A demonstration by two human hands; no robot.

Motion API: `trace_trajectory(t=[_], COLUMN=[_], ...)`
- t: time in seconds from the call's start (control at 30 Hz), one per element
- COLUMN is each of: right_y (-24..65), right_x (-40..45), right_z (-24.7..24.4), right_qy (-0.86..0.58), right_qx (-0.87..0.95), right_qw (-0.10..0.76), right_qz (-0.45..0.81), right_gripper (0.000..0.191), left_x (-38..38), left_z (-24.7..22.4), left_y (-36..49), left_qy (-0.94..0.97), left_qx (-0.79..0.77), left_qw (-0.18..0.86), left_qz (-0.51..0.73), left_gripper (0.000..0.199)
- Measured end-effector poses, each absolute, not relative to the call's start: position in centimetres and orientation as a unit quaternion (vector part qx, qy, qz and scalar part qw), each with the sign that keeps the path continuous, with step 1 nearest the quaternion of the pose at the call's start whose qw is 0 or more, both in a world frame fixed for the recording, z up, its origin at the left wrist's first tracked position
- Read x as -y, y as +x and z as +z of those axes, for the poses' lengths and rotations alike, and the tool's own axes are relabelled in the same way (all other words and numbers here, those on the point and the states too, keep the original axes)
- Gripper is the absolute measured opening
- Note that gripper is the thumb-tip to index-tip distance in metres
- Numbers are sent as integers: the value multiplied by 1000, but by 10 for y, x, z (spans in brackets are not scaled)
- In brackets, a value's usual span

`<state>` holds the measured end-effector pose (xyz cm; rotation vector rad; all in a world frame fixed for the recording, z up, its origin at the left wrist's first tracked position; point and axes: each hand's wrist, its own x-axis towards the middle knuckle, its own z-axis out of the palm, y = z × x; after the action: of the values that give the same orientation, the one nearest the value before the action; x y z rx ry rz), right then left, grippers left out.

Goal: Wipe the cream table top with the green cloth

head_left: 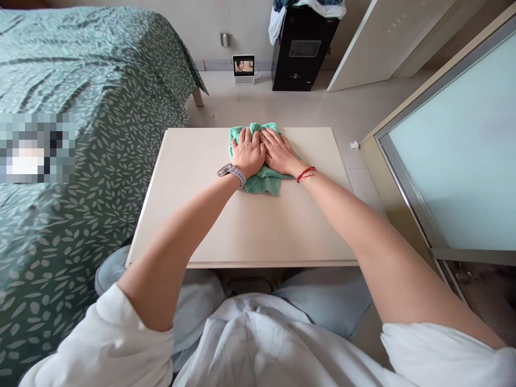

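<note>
A bed [133, 91] with a green leafy sheet is standing along the left side of the bench [193, 231]. You are wearing a watch [226, 170] on your left arm [177, 236], over the bench. Your left grip [246, 156] is lying palm down near the bench's far edge, fingers slightly apart, resting flat rather than clamping. A small screen [244, 65] is standing beyond the bench. Beneath both palms, a green cloth [263, 186] is lying rumpled by the middle of the bench's far edge. Your right grip [279, 154] is lying flat on it too, touching the left, fingers close together, unclamped. A black box [302, 51] is standing beyond the bench, and a cabinet [381, 180] with a pale panel [455, 134] is standing on the bench's right.
</note>
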<state>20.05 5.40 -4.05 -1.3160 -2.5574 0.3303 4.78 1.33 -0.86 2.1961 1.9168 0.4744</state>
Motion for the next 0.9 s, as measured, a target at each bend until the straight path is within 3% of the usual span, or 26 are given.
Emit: trace_trajectory(t=[0.43,0.9], right_y=[194,199], right_x=[-79,-33], right_z=[-34,-35], right_qy=[-488,-479], right_qx=[858,861], right_qw=[124,134], right_qz=[102,111], right_gripper=[71,72], left_x=[-39,13], left_z=[-1,3], left_y=[51,57], left_qy=[732,734], left_qx=[-657,-660], left_qw=[85,63], left_qz=[155,147], left_gripper=[66,65])
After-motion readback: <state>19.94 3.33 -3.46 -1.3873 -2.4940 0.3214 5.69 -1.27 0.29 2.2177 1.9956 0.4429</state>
